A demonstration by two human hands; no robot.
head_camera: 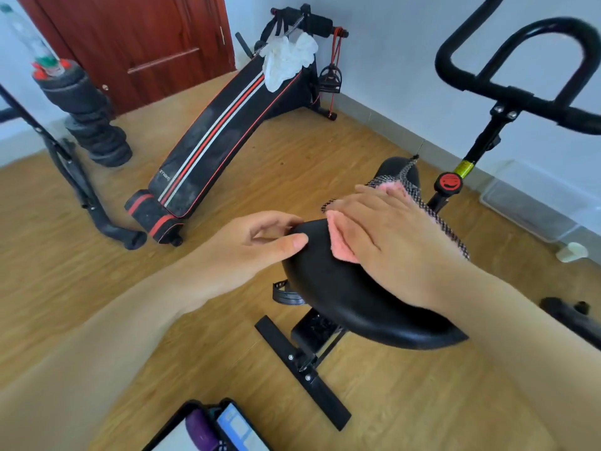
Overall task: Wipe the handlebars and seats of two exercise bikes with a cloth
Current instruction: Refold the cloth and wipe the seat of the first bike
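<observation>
The seat (351,297) of the exercise bike is in the middle of the view, black, smooth and slightly shiny, with a rounded wide back. Its front part is mostly hidden under the right hand (387,229) and the cloth (344,242). The right hand lies flat with fingers spread, pressing the cloth on the seat, not clenched around it. The cloth is pink and fluffy, with a dark woven mesh side; most of it is covered by the hand. The left hand (257,245) grasps the left edge of the seat between thumb and fingers. The handlebars (520,83) are curved black tubes, cut off at the right border. The seat post is hidden below the seat.
</observation>
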